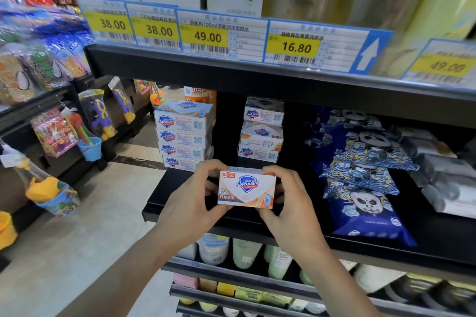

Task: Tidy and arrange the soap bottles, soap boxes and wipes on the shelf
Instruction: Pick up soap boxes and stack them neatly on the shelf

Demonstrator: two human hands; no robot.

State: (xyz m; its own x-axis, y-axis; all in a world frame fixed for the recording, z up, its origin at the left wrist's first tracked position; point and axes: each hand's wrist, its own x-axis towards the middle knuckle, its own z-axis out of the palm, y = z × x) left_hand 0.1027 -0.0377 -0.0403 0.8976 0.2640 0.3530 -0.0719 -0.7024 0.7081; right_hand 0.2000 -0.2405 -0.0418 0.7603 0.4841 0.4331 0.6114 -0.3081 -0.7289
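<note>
A white and orange Safeguard soap box [246, 189] is held face up in front of the black shelf [164, 203]. My left hand [192, 194] grips its left end and my right hand [289, 198] grips its right end, thumbs below and fingers on top. Behind it on the shelf stand two stacks of the same soap boxes, a taller left stack [183, 136] and a shorter right stack [261, 134]. An orange soap bottle [201, 96] stands behind the left stack. Blue panda wipes packs [360, 170] lie piled to the right, with grey wipes packs [438, 170] beyond them.
Yellow price tags [206, 36] line the upper shelf edge above. Lower shelves hold pale bottles [244, 252] and small coloured boxes. To the left is an aisle floor [77, 239] with hanging toy packs [98, 113] on a neighbouring rack.
</note>
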